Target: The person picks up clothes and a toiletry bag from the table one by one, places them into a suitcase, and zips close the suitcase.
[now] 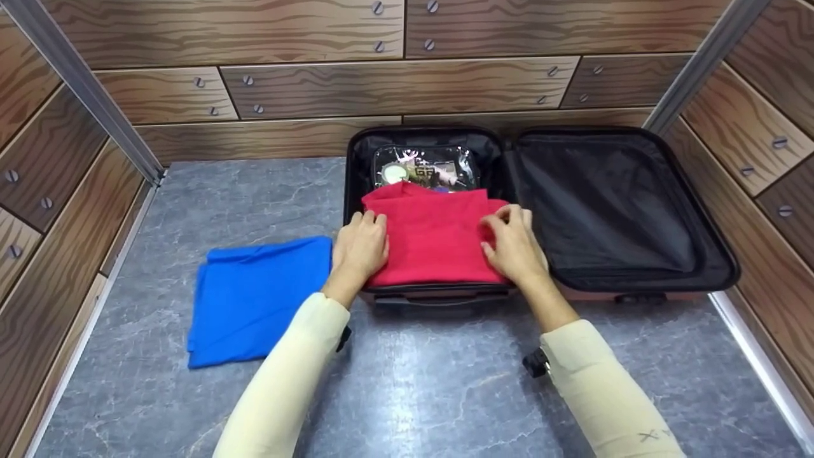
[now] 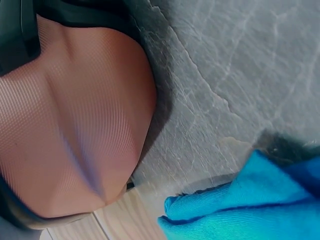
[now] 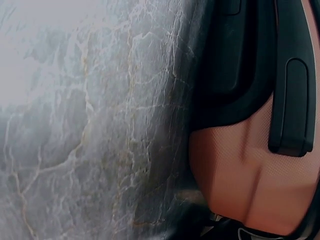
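A folded red cloth (image 1: pixel 432 238) lies in the near part of the open suitcase's left half (image 1: pixel 348 172). My left hand (image 1: pixel 361 245) grips the cloth's left edge beside the suitcase wall, fingers bent down and their tips hidden. At the opposite edge, my right hand (image 1: pixel 516 245) has its thumb and forefinger curled in at the cloth, pinching its side. Behind the cloth sits a clear-topped black pouch (image 1: pixel 458 162) with small items inside, partly covered by the cloth. Neither wrist view catches a hand; both show the suitcase's pinkish ribbed shell (image 2: pixel 100 100) (image 3: pixel 230 175).
A folded blue cloth (image 1: pixel 261 299) lies on the grey marbled surface (image 1: pixel 420 394), left of the suitcase. The suitcase's lid half (image 1: pixel 604 197), lined in black, is laid open to the right. Wood-patterned panels (image 1: pixel 305 32) stand around the back and sides.
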`<state>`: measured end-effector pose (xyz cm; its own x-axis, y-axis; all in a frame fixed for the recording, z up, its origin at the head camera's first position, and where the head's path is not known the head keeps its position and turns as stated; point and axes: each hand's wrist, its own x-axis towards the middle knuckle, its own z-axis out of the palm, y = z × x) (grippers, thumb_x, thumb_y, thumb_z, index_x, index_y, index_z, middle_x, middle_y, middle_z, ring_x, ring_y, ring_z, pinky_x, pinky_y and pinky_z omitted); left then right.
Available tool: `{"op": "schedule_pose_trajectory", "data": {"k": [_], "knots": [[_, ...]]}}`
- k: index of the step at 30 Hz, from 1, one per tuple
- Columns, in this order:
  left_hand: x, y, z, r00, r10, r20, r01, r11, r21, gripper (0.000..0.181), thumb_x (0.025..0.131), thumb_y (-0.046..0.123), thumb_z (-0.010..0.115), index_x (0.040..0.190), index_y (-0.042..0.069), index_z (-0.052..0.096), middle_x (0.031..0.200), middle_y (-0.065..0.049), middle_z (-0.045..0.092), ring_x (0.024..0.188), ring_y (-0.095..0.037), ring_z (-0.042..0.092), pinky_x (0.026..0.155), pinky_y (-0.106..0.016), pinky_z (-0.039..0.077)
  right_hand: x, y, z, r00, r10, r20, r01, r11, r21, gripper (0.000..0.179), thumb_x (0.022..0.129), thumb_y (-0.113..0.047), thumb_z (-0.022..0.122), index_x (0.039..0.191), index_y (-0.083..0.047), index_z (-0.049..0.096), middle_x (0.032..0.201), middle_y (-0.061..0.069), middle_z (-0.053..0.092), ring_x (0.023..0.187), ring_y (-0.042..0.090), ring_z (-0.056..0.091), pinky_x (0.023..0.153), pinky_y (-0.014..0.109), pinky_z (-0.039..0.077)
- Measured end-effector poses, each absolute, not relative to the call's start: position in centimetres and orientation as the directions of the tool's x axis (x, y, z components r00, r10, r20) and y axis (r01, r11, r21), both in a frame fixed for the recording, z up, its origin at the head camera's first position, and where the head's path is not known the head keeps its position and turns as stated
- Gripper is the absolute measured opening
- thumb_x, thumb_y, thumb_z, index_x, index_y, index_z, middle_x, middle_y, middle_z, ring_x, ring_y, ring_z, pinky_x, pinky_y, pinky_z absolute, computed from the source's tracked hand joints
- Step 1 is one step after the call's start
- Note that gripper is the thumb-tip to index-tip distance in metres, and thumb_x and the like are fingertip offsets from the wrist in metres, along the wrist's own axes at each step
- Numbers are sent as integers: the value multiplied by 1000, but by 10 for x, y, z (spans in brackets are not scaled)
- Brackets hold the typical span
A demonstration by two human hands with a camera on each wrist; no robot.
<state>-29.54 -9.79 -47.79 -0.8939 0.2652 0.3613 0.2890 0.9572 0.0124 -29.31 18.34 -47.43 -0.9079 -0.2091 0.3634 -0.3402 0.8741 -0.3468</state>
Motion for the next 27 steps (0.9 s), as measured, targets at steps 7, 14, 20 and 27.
{"op": "schedule_pose_trajectory", "data": {"k": [7, 14, 20, 27], "knots": [[-295, -97, -478, -926, 317, 203, 314, 948, -51, 31, 96, 28, 57, 104, 1, 69, 103, -15, 69, 104, -33, 60, 80, -45, 53, -294, 178, -479, -916, -355, 184, -373, 925, -72, 28, 94, -15, 59, 119, -6, 62, 121, 23, 60, 117, 45, 47, 95, 54, 39], [-297, -97, -478, -933, 354, 71, 342, 929, -137, 36, 99, 31, 49, 113, 2, 65, 108, -13, 68, 111, -32, 56, 90, -45, 46, -293, 175, -480, -928, -358, 103, -363, 931, -30, 24, 99, -18, 49, 119, -5, 53, 117, 20, 67, 113, 43, 52, 93, 53, 41], [-299, -97, -477, -937, 339, 78, 326, 934, -144, 36, 99, 31, 49, 116, 2, 63, 113, -14, 66, 112, -33, 56, 92, -45, 46, -293, 173, -477, -931, -346, 114, -352, 935, -45, 27, 98, -17, 50, 121, -4, 54, 120, 26, 59, 113, 46, 50, 93, 54, 43], [-297, -100, -479, -909, 334, 248, 346, 938, 2, 28, 96, 26, 54, 102, 1, 66, 100, -15, 69, 100, -35, 61, 83, -47, 49, -291, 177, -479, -921, -323, 219, -353, 929, -113, 27, 91, -13, 62, 116, -2, 60, 118, 25, 56, 108, 45, 52, 89, 54, 47]]}}
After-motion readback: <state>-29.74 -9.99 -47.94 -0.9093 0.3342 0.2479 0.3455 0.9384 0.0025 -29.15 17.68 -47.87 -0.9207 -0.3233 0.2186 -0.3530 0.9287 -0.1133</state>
